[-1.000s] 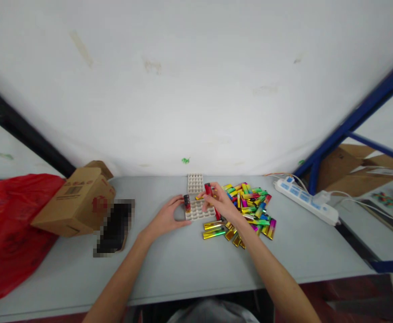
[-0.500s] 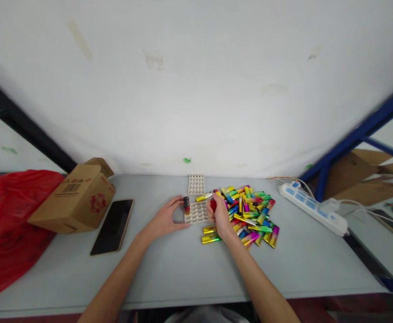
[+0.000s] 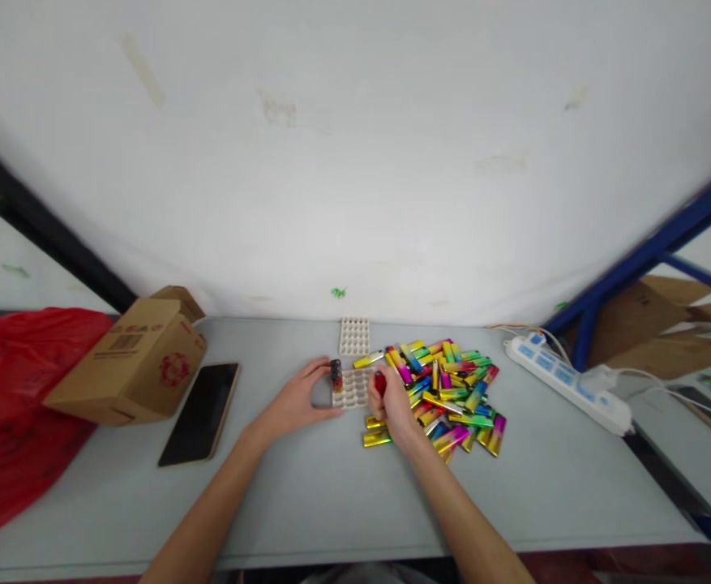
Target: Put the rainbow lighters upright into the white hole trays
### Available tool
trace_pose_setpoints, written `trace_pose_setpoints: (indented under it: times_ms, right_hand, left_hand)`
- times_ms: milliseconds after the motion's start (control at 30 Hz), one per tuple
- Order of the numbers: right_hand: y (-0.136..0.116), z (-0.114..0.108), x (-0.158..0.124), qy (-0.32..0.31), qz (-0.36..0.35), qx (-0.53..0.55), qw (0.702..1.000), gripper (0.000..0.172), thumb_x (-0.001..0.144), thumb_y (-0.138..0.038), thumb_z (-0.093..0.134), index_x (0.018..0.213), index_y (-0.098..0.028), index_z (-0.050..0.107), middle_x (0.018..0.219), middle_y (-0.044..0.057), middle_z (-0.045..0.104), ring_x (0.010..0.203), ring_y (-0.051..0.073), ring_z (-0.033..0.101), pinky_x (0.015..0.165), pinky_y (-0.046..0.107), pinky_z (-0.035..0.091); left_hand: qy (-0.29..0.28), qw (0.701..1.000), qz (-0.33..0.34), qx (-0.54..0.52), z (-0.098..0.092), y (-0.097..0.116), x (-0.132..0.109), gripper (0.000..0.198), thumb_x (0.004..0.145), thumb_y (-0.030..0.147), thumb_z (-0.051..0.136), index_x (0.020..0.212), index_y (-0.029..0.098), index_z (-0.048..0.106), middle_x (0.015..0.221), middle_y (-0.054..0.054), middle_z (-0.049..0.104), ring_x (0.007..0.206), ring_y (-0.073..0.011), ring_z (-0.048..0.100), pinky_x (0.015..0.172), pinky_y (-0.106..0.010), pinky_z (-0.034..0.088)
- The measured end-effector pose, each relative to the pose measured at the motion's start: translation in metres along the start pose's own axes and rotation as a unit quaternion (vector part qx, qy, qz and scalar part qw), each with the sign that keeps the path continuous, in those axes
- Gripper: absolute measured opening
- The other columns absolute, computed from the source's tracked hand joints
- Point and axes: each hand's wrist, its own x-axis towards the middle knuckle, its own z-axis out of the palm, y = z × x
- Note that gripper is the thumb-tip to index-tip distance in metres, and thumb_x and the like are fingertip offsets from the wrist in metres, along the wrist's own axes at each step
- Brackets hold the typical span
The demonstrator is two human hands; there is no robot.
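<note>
The red lighter (image 3: 380,380) has dropped to the tray (image 3: 355,392), gripped in the right hand (image 3: 395,405); left hand (image 3: 300,399) clasps tray's edge.

- The right hand (image 3: 395,405) has come down and drawn back, its grip now at the right edge of the white tray (image 3: 353,391).
- The red lighter (image 3: 380,381) it pinches, earlier raised, now meets the tray.

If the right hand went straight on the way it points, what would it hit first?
Likely the white tray, right ahead of the right hand and its red lighter; depth is unclear.
</note>
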Motion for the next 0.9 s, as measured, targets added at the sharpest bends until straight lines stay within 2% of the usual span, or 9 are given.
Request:
trace_pose_setpoints:
  times_ms: [100, 200, 267, 333, 467, 600, 700, 800, 900]
  right_hand:
    - [0.0, 0.001, -0.001, -0.011, 0.006, 0.008, 1.0, 0.053, 0.09, -0.065, 0.048, 0.053, -0.028, 0.039, 0.041, -0.008, 0.029, 0.039, 0.009, 0.017, 0.037, 0.023, 0.011]
    - [0.001, 0.0, 0.003, 0.007, 0.004, 0.009, 1.0, 0.061, 0.089, -0.079, 0.053, 0.058, -0.027, 0.045, 0.044, -0.009, 0.028, 0.041, 0.009, 0.017, 0.039, 0.023, 0.012]
    - [0.002, -0.003, 0.005, 0.007, -0.021, 0.008, 1.0, 0.068, 0.086, -0.091, 0.055, 0.067, -0.026, 0.055, 0.048, -0.009, 0.032, 0.042, 0.009, 0.02, 0.04, 0.024, 0.016]
    - [0.001, -0.006, 0.004, -0.001, -0.077, -0.007, 0.997, 0.072, 0.086, -0.097, 0.055, 0.079, -0.025, 0.063, 0.054, -0.007, 0.042, 0.044, 0.012, 0.031, 0.043, 0.027, 0.028]
    - [-0.006, -0.013, -0.008, -0.014, -0.192, -0.14, 0.971, 0.057, 0.101, -0.082, 0.057, 0.095, -0.027, 0.07, 0.076, 0.001, 0.065, 0.071, 0.021, 0.061, 0.068, 0.034, 0.053]
    - [-0.011, -0.011, -0.019, -0.001, -0.291, -0.268, 0.919, 0.038, 0.105, -0.063, 0.064, 0.099, -0.027, 0.072, 0.099, 0.007, 0.072, 0.094, 0.026, 0.068, 0.083, 0.038, 0.056]
    - [-0.01, -0.006, -0.022, 0.02, -0.337, -0.349, 0.874, 0.032, 0.104, -0.054, 0.069, 0.091, -0.026, 0.072, 0.091, 0.006, 0.071, 0.087, 0.025, 0.066, 0.084, 0.038, 0.054]
    - [-0.006, -0.002, -0.021, -0.002, -0.317, -0.369, 0.874, 0.038, 0.107, -0.052, 0.067, 0.079, -0.026, 0.066, 0.072, 0.002, 0.068, 0.07, 0.023, 0.064, 0.073, 0.035, 0.05]
    - [0.001, -0.003, -0.018, -0.018, -0.316, -0.359, 0.878, 0.031, 0.108, -0.05, 0.067, 0.088, -0.026, 0.071, 0.081, 0.004, 0.077, 0.076, 0.025, 0.073, 0.077, 0.035, 0.053]
  left_hand:
    - [-0.003, 1.0, -0.002, -0.003, 0.0, 0.0, 0.0, 0.072, 0.075, 0.049, 0.096, 0.137, 0.022, 0.072, 0.162, -0.016, 0.062, 0.149, -0.0399, 0.062, 0.13, -0.055, 0.048]
    - [-0.001, 1.0, -0.004, -0.003, 0.0, -0.001, -0.001, 0.072, 0.076, 0.052, 0.095, 0.137, 0.022, 0.071, 0.163, -0.016, 0.061, 0.15, -0.0397, 0.06, 0.131, -0.055, 0.047]
    - [0.002, 1.0, -0.003, -0.005, 0.001, -0.001, -0.002, 0.072, 0.076, 0.053, 0.095, 0.137, 0.022, 0.071, 0.163, -0.016, 0.061, 0.15, -0.0401, 0.06, 0.13, -0.056, 0.047]
    - [0.002, 1.0, -0.002, -0.006, 0.001, -0.001, -0.002, 0.072, 0.076, 0.053, 0.095, 0.137, 0.022, 0.071, 0.163, -0.015, 0.062, 0.149, -0.0401, 0.061, 0.13, -0.056, 0.048]
    - [-0.002, 1.0, -0.003, -0.006, 0.001, 0.002, -0.003, 0.074, 0.077, 0.053, 0.095, 0.139, 0.02, 0.07, 0.163, -0.016, 0.061, 0.149, -0.0394, 0.06, 0.131, -0.054, 0.048]
    - [0.003, 1.0, -0.001, -0.011, 0.003, 0.003, -0.005, 0.071, 0.078, 0.05, 0.095, 0.138, 0.022, 0.07, 0.163, -0.015, 0.061, 0.15, -0.0381, 0.06, 0.131, -0.053, 0.048]
    - [0.005, 1.0, -0.004, -0.019, 0.003, 0.003, -0.005, 0.069, 0.077, 0.047, 0.096, 0.137, 0.023, 0.07, 0.164, -0.016, 0.06, 0.15, -0.0377, 0.06, 0.13, -0.053, 0.048]
    - [0.006, 1.0, -0.005, -0.025, 0.004, 0.004, -0.006, 0.067, 0.079, 0.046, 0.095, 0.137, 0.023, 0.07, 0.164, -0.016, 0.06, 0.151, -0.0375, 0.059, 0.131, -0.054, 0.047]
    - [0.01, 1.0, 0.002, -0.028, 0.005, 0.006, -0.006, 0.065, 0.081, 0.047, 0.093, 0.137, 0.023, 0.07, 0.162, -0.015, 0.061, 0.151, -0.0369, 0.059, 0.131, -0.053, 0.048]
